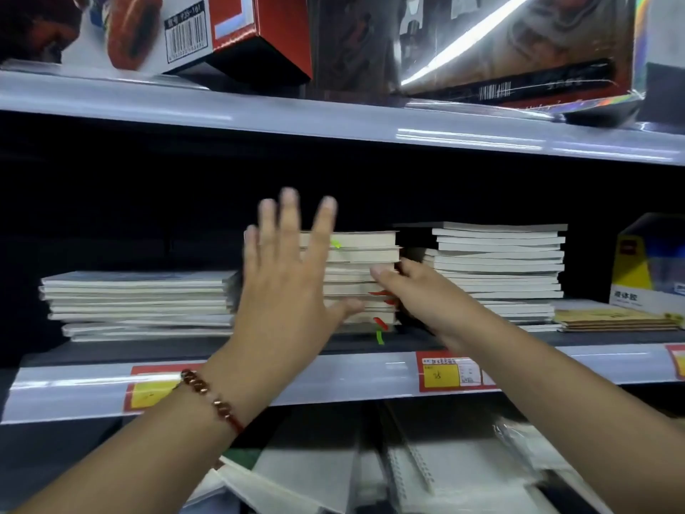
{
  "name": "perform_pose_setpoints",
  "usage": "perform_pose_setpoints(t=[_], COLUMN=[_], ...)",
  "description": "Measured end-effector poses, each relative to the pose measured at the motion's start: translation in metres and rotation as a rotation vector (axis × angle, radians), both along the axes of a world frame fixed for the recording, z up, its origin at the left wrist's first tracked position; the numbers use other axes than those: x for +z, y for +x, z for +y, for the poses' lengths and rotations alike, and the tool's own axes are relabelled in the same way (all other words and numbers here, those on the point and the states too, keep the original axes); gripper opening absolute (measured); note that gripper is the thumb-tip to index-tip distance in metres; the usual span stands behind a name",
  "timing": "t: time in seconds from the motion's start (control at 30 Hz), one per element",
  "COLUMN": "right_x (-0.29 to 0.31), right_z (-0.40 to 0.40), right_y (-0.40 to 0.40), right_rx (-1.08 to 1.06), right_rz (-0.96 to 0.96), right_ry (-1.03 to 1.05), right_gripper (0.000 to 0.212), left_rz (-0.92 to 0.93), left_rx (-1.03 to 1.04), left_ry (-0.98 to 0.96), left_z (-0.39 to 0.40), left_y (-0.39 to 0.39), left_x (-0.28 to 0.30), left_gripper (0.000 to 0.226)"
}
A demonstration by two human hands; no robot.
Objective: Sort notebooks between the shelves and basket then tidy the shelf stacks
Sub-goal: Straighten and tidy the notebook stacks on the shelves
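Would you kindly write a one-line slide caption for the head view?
Left hand open against the middle notebook stack, right hand at its right side, squaring it on the shelf.

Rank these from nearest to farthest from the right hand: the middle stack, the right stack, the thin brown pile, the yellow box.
From the right hand:
1. Middle stack, touching the fingers.
2. Right stack, just right.
3. Brown pile, farther right.
4. Yellow box, far right edge.

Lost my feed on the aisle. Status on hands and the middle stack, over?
Left hand open, fingers spread before middle stack. Right hand at its right edge; grip unclear. Taller stack close alongside on the right.
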State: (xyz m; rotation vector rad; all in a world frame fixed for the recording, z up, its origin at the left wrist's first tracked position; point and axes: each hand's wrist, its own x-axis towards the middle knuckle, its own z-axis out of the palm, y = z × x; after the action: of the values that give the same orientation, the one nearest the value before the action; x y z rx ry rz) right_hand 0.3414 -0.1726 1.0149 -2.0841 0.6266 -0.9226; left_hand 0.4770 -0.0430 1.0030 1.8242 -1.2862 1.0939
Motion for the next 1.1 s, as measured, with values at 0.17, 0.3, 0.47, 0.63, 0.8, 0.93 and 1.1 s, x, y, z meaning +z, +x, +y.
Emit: perform_pose_setpoints(t=[0.17, 0.3, 0.47, 0.63, 0.8, 0.93, 1.1], right_x=[0.002, 0.004, -0.002, -0.001, 0.0, 0.002, -0.001], right_z=[-0.003, -0.001, 0.0, -0.002, -0.002, 0.002, 0.006], right_y=[-0.015, -0.011, -0.009, -0.012, 0.01, 0.019, 0.01], right_rx=[0.076, -0.048, -0.072, 0.021, -0.108, -0.152, -0.136], right_rz=[0.255, 0.268, 0.24, 0.156, 0.113, 0.122, 0.128], right_ry=[-0.144, -0.288, -0.311, 0.033, 0.05, 0.019, -0.048], right_gripper=[0.028, 0.025, 0.021, 0.042, 0.045, 0.041, 0.024], left_rz=[-0.124, -0.115, -0.057, 0.078, 0.721, 0.739, 0.731], left_rx=[0.173, 0.212, 0.221, 0.027, -0.376, -0.437, -0.439], left_ry=[0.133, 0.115, 0.158, 0.096, -0.091, -0.184, -0.178], left_z=[-0.027, -0.035, -0.038, -0.011, 0.016, 0.011, 0.009], left_y=[0.001, 0.005, 0.002, 0.017, 0.02, 0.022, 0.017], left_x=[-0.002, -0.002, 0.001, -0.001, 0.0, -0.003, -0.005], left_gripper=[0.134, 0.133, 0.132, 0.12, 0.115, 0.097, 0.095])
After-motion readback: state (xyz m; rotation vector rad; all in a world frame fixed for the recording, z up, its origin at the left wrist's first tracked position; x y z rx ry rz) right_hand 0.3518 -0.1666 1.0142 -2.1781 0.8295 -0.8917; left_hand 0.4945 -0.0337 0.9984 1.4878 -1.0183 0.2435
